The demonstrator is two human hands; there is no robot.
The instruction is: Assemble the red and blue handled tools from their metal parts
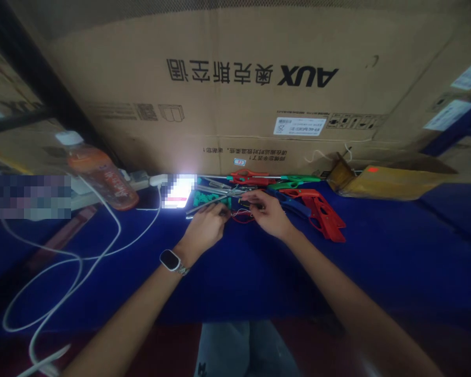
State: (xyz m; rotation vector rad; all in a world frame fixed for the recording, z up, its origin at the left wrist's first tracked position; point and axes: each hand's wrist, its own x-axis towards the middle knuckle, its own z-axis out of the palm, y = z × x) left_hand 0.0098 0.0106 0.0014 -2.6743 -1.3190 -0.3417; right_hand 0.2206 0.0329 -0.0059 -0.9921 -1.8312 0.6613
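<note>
Flanking thin wires (241,212), left hand (207,226) and right hand (272,213) sit apart; can't tell grips. Green parts (203,198) just far of left hand, likely for short reach.

A cardboard box marked AUX (227,110) spans the top of the frame. At left, 1 white-capped orange bottle (104,177) sits near a looping white cable (120,228); a glowing screen (179,191) lies left of center, a yellow package (396,182) at right.

Phone screen (178,191) blurred, wires (242,212) indistinct (too fine), white cable (32,341) cropped
</note>
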